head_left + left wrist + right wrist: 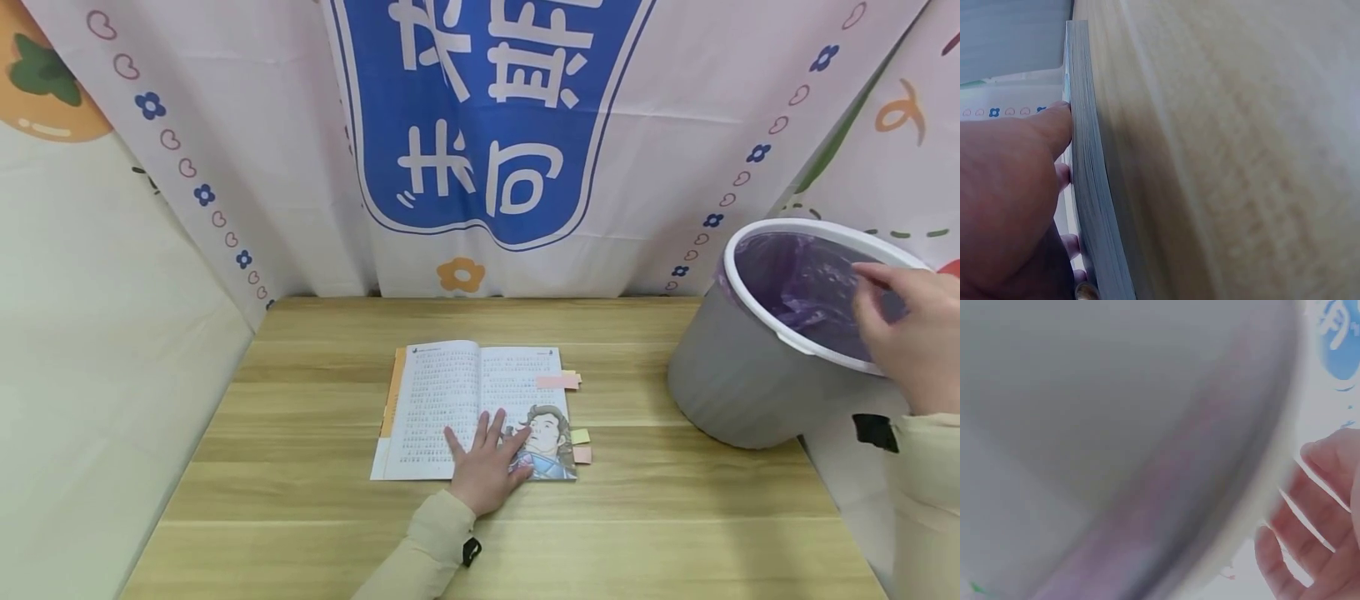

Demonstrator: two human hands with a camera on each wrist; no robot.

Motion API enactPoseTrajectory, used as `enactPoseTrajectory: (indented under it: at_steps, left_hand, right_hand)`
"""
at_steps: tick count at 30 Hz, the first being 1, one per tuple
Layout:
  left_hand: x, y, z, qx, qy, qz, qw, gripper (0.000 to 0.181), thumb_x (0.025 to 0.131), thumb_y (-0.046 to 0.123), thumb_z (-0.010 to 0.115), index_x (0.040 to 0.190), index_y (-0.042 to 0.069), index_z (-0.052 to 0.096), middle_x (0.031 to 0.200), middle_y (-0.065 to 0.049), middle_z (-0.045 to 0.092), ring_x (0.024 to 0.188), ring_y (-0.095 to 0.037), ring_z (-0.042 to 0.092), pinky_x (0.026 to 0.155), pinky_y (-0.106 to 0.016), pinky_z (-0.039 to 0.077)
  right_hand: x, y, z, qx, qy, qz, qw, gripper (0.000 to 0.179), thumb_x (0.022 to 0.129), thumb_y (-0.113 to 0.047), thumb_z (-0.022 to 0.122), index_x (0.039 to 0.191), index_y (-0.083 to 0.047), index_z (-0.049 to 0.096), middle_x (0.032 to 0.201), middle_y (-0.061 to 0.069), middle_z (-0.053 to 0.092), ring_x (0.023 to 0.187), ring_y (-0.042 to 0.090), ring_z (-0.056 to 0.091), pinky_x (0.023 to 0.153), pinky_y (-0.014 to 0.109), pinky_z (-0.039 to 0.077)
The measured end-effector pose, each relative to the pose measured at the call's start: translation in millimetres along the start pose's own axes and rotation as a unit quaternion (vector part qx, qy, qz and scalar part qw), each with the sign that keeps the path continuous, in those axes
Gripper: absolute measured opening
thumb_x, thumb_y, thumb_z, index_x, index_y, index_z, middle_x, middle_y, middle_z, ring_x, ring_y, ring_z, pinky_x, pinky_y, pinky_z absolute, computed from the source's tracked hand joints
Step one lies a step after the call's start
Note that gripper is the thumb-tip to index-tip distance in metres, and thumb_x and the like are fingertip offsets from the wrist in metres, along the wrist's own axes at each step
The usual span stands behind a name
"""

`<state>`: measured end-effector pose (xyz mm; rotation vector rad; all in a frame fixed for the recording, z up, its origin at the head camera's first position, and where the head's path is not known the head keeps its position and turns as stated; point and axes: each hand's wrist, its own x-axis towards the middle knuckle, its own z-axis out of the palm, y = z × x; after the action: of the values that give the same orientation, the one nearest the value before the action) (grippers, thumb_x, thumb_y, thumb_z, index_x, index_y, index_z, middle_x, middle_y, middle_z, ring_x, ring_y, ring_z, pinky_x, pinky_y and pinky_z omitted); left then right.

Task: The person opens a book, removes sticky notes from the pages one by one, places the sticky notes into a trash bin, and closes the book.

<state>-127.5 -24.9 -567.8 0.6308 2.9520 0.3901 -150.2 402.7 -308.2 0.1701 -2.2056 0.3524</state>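
Observation:
An open book [438,400] lies on the wooden table, printed text on both pages and a drawn figure at the lower right. My left hand [487,467] rests on its lower part with fingers spread over the pages. In the left wrist view, the thumb lies along the thick page edge [1091,144]. At the right, my right hand [918,329] is raised over the rim of a grey trash can [731,375]. Its fingers [1313,515] are loosely bent and apart in the right wrist view, with nothing seen between them.
A purple bag [798,287] lines the trash can, which has a white rim and stands at the table's right edge. Several sticky tabs [581,454] stick out from the book's right side. Behind the table [315,400] hangs a printed cloth [675,125].

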Motion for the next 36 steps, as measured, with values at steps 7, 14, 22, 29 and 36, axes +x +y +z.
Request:
enactPoseTrajectory:
  at_steps: [7,14,22,29,36]
  left_hand:
    - [0.1,0.8,-0.6,0.011,-0.008,-0.004,0.9999,0.061,0.099,0.060,0.043,0.153,0.034,0.037,0.164,-0.012,0.017,0.148,-0.039,0.012,0.099,-0.083,0.000]
    - [0.7,-0.3,2.8,0.030,-0.021,-0.008,0.9993,0.061,0.100,0.061,0.036,0.155,0.037,0.031,0.165,-0.010,0.012,0.149,-0.037,0.008,0.099,-0.083,-0.002]
    - [0.0,0.8,0.3,0.028,-0.015,-0.006,0.9995,0.058,0.100,0.060,0.038,0.154,0.038,0.034,0.164,-0.010,0.016,0.149,-0.037,0.012,0.099,-0.083,0.001]
    - [0.1,0.9,1.3,0.034,-0.012,-0.006,0.9993,0.058,0.100,0.059,0.039,0.154,0.039,0.034,0.164,-0.010,0.018,0.149,-0.036,0.013,0.099,-0.084,0.004]
    - [0.0,0.7,1.3,0.029,-0.011,-0.010,0.9995,0.058,0.100,0.059,0.039,0.154,0.038,0.035,0.164,-0.009,0.018,0.149,-0.037,0.014,0.099,-0.084,0.003]
  right_hand:
    - [-6.1,-37,-1,0.019,0.067,-0.073,0.9949,0.034,0.096,-0.022,0.055,0.102,0.004,0.075,0.089,0.026,0.070,0.077,0.049,0.061,0.094,0.006,0.034]
    - [-27.1,-69,16,0.035,0.053,-0.120,0.9907,0.030,0.096,-0.023,0.056,0.100,-0.001,0.076,0.088,0.018,0.073,0.078,0.044,0.065,0.067,0.055,0.046]
    - [-63.0,-81,71,0.079,-0.011,-0.145,0.9862,0.027,0.092,-0.021,0.057,0.100,-0.003,0.075,0.090,0.013,0.074,0.076,0.037,0.066,0.068,0.051,0.049]
    - [-101.3,-82,126,0.108,-0.119,-0.149,0.9757,0.021,0.083,-0.010,0.070,0.102,-0.003,0.073,0.094,0.014,0.073,0.078,0.033,0.068,0.071,0.048,0.054]
    - [-129.8,-92,163,0.111,-0.219,-0.109,0.9632,0.022,0.083,-0.007,0.077,0.105,-0.006,0.075,0.097,0.011,0.072,0.085,0.030,0.069,0.072,0.048,0.057]
